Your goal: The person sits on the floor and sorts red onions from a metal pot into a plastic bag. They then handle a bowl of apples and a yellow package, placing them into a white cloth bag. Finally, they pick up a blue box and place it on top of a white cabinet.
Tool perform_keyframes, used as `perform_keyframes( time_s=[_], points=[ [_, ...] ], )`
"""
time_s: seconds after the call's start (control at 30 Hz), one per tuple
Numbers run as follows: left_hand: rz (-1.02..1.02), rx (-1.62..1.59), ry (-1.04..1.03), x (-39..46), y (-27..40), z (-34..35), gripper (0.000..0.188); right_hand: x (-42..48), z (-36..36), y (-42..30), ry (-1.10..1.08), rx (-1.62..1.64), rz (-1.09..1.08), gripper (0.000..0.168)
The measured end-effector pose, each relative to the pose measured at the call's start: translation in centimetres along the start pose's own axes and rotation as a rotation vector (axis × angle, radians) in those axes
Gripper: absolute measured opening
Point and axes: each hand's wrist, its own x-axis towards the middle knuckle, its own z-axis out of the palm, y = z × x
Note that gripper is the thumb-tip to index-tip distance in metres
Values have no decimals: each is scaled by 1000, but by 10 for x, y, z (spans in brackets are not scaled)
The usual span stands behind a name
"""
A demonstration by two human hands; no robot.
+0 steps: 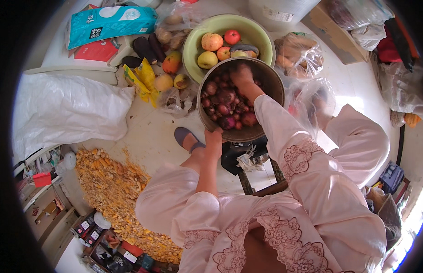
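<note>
A deep metal basin [241, 139] stands in front of me, tilted a little towards me and overlapping a green basin. Inside it lie many red onions [225, 96], large and small. My left hand [214, 137] grips the near rim, thumb over the edge. Reaching down among the onions at the far side is my right hand [242, 75]. It is blurred, and its fingertips are hidden, so whether it holds an onion is unclear. The pale green basin [190, 65] behind contains several apples [212, 41] and a dark, curved item [244, 48].
Eggplants [143, 47], a mango [172, 62] and yellow plastic [145, 80] lie to the left, near a white sack [75, 105]. Corn cobs [112, 177] cover the floor at lower left. Plastic bags [298, 54] and a cardboard box [337, 34] stand right. A wooden stool [271, 189] is below.
</note>
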Motion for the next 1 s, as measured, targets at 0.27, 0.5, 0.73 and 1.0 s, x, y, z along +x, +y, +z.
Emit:
perform_keyframes(
  time_s=[0.27,0.5,0.73,1.0],
  points=[
    [56,44,-37,9,-8,-4,39,-10,29,-34,99,39,82,28],
    [78,34,-14,12,-11,-4,31,-10,23,-62,43,49,292,29],
    [59,22,-42,3,-3,-5,28,2,36,-55,25,125,340,34],
    [10,111,-50,1,14,3,35,-5,24,-4,219,384,117,30]
  ],
)
